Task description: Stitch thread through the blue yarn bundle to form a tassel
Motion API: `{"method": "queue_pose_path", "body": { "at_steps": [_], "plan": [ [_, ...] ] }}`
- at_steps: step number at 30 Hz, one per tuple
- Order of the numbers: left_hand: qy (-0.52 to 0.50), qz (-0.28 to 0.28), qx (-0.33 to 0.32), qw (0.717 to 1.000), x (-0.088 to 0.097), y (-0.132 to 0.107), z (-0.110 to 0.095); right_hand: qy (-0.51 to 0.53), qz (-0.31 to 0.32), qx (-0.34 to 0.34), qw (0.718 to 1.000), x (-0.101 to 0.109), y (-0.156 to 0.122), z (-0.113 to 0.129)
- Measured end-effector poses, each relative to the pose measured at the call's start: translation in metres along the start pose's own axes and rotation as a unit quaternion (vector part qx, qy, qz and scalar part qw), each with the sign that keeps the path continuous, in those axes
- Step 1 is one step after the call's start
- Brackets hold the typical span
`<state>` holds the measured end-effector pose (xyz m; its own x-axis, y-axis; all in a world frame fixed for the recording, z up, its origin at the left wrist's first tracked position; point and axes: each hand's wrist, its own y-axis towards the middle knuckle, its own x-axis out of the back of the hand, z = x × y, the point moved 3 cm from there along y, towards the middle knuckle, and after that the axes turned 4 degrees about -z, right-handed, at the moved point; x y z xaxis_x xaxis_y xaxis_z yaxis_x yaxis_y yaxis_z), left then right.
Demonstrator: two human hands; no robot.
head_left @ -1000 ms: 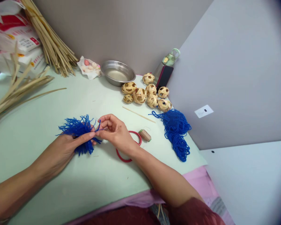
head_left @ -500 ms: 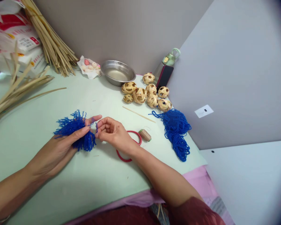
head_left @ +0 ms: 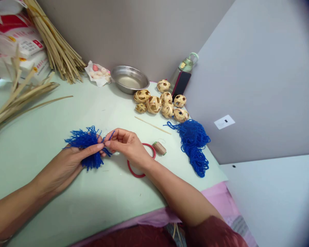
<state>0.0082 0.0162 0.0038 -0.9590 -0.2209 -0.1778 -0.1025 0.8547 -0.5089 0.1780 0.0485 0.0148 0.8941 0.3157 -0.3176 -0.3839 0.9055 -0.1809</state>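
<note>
The left hand [head_left: 70, 159] grips the blue tuft [head_left: 90, 141]; at its right edge the right hand [head_left: 127, 144], fingers closed, pinches a strand [head_left: 112, 134].

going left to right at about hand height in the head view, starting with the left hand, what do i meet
Left hand with the blue yarn tuft → right hand → spool of thread → pile of blue yarn → white plate on the wall
</note>
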Motion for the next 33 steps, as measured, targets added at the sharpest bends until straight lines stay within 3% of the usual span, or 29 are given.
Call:
{"method": "queue_pose_path", "body": {
  "at_steps": [10, 17, 23, 33],
  "plan": [
    [-0.058, -0.022, -0.018, 0.998, 0.001, 0.0, -0.001, -0.069, -0.014, -0.019, 0.997, 0.003, -0.004, 0.002],
    [-0.056, -0.028, -0.038, 0.997, 0.001, -0.002, -0.003, -0.119, 0.083, 0.008, 0.989, -0.002, -0.006, 0.001],
    [-0.053, -0.038, -0.023, 0.998, -0.002, -0.001, -0.002, -0.079, 0.032, 0.033, 0.996, 0.003, 0.001, -0.002],
    [-0.034, -0.009, -0.001, 0.999, 0.005, 0.006, 0.009, -0.034, 0.017, 0.01, 0.999, 0.0, -0.001, -0.002]
  ]
}}
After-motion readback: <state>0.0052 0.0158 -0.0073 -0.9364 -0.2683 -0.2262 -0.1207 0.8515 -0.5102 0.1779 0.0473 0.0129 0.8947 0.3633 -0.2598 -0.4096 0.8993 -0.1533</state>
